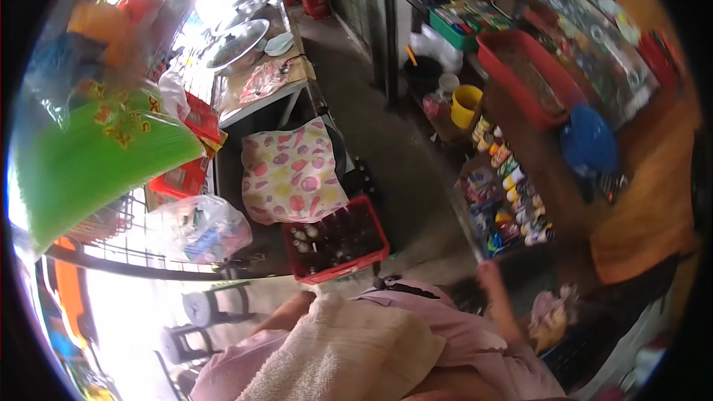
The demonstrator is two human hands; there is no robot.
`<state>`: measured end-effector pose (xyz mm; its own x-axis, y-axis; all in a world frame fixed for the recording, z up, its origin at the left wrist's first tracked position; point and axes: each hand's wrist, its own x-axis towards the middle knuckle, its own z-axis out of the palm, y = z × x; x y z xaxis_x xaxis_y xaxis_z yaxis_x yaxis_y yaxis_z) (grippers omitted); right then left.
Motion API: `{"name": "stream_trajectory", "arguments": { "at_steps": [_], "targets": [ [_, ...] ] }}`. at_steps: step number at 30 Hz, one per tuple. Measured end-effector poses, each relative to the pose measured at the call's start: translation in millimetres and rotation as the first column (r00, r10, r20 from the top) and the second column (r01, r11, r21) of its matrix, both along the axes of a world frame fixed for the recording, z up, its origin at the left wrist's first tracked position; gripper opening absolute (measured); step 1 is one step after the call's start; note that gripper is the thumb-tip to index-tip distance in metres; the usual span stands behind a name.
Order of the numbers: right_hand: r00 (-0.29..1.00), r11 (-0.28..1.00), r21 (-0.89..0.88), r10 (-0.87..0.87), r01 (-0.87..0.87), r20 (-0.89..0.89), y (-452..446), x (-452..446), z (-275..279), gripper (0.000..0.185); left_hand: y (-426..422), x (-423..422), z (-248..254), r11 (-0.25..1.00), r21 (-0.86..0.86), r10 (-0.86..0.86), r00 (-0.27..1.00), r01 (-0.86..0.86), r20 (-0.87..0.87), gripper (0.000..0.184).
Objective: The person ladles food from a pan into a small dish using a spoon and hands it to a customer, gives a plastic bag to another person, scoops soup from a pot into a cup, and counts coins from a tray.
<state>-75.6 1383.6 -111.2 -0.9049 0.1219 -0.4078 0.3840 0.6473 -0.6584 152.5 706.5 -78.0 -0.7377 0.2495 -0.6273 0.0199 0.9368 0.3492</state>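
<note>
A cream towel (349, 349) hangs in front of my pink clothing. Left of it, a strip of bare skin that looks like my left arm (290, 313) runs toward the red crate; the towel and clothing hide the fingers. My right hand (489, 273) is small and blurred at the end of a lowered arm, near the shelf edge on the right. Its fingers do not show clearly, nor whether it holds anything. Ahead of me stands a red crate (342, 275) of dark bottles, with a fruit-patterned cloth (293, 171) at its far edge.
Green drinking straws (104, 156) in plastic hang at the left, above a clear bag (204, 230). Metal bowls (241, 43) stand on a far table. Along the right are a yellow mug (466, 106), a red basin (520, 78), a blue bowl (589, 141) and rows of small packets.
</note>
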Motion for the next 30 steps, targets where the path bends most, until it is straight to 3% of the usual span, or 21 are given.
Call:
{"name": "stream_trajectory", "arguments": {
  "at_steps": [1,2,3,5,8,9,10,12,13,14,15,16,17,18,19,20,23,26,27,28,30],
  "targets": [
    [0.955,0.964,0.073,0.24,-0.255,0.174,-3.6,10.3,23.4,0.024,13.9,-23.3,-9.1,0.996,-0.046,-0.083,0.996,0.083,-0.01,0.028],
    [0.866,0.899,0.041,0.405,-0.435,0.294,-12.2,17.1,52.5,0.038,33.2,-60.2,-1.9,0.952,-0.183,-0.226,0.966,0.246,0.124,0.027],
    [0.75,0.925,-0.231,0.381,-0.302,0.541,9.9,19.1,34.3,0.05,45.4,-75.1,-1.3,0.997,-0.059,-0.048,0.998,0.051,0.05,0.025],
    [0.611,0.938,-0.194,0.335,-0.287,0.717,35.7,12.3,51.8,0.05,60.3,-105.4,-4.3,0.931,0.211,0.31,0.951,-0.299,-0.022,0.024],
    [0.653,0.879,0.045,0.317,-0.475,0.688,66.8,-53.4,71.4,0.05,85.8,-166.9,-38.9,0.993,-0.039,-0.114,0.984,0.109,-0.14,0.025],
    [0.67,0.85,0.104,0.325,-0.517,0.668,72.8,-83.7,70.5,0.05,93.2,-183.0,-31.6,0.805,-0.358,-0.554,0.814,0.473,-0.172,0.028],
    [0.679,0.814,0.152,0.347,-0.56,0.646,76.2,-118.3,73.2,0.05,102.1,-198.8,-19.4,0.992,-0.026,0.115,0.985,-0.12,-0.128,0.031],
    [0.689,0.74,0.203,0.441,-0.642,0.575,76.3,-190.8,66.7,0.05,126.2,-234.7,0.2,0.893,-0.364,-0.332,0.933,0.264,-0.139,0.037],
    [0.685,0.667,0.234,0.563,-0.707,0.462,71.5,-221.9,54.7,0.045,135.7,-245.6,8.6,0.965,-0.253,-0.109,0.983,0.07,-0.145,0.037],
    [0.724,0.791,0.114,0.478,-0.601,0.497,41.2,-251.7,96.7,0.04,149.8,-253.2,13.2,0.98,-0.14,0.123,0.985,-0.139,-0.119,0.038],
    [0.762,0.749,0.188,0.57,-0.636,0.308,31.9,-276.6,83.9,0.036,165.5,-261.1,20.8,0.935,-0.029,0.352,0.933,-0.355,-0.072,0.039],
    [0.783,0.841,0.002,0.502,-0.54,0.366,5.3,-304.8,111.7,0.039,175.3,-272.8,32.8,0.931,0.011,0.366,0.929,-0.366,-0.054,0.04],
    [0.766,0.776,0.047,0.609,-0.629,0.206,-6.9,-334.5,92.9,0.041,183.5,-282.3,45.8,0.924,0.053,0.382,0.923,-0.38,-0.038,0.041],
    [0.756,0.776,0.006,0.613,-0.631,0.231,-27.0,-360.9,104.7,0.04,194.1,-289.8,58.9,0.912,0.099,0.402,0.915,-0.398,-0.021,0.042],
    [0.742,0.774,-0.036,0.618,-0.632,0.259,-63.4,-386.6,126.7,0.04,204.0,-306.9,100.8,0.779,0.084,0.622,0.783,-0.621,0.016,0.039],
    [0.728,0.772,-0.08,0.625,-0.631,0.282,-100.3,-411.2,142.0,0.04,205.8,-321.0,127.1,0.729,0.127,0.68,0.733,-0.672,-0.023,0.038],
    [0.633,0.637,-0.103,0.771,-0.764,0.076,-186.9,-478.2,127.4,0.038,196.3,-374.2,214.2,0.567,0.23,0.823,0.556,-0.791,-0.117,0.03],
    [0.439,0.435,-0.078,0.897,-0.897,-0.051,-270.4,-526.6,143.9,0.039,143.9,-411.5,163.3,0.659,0.299,0.73,0.493,-0.69,-0.473,0.024],
    [0.41,0.414,-0.136,0.91,-0.9,0.058,-295.4,-536.0,160.7,0.04,138.0,-446.5,199.6,0.486,0.415,0.856,0.324,-0.769,-0.402,0.019],
    [0.374,0.399,-0.188,0.914,-0.897,0.157,-325.2,-552.5,177.0,0.041,111.4,-481.2,207.1,0.522,0.412,0.818,0.299,-0.747,-0.492,0.018],
    [0.149,0.15,-0.158,0.989,-0.976,0.017,-365.1,-588.3,150.4,0.044,84.9,-535.5,233.6,0.514,0.444,0.795,0.212,-0.734,-0.569,0.018]
  ]
}}
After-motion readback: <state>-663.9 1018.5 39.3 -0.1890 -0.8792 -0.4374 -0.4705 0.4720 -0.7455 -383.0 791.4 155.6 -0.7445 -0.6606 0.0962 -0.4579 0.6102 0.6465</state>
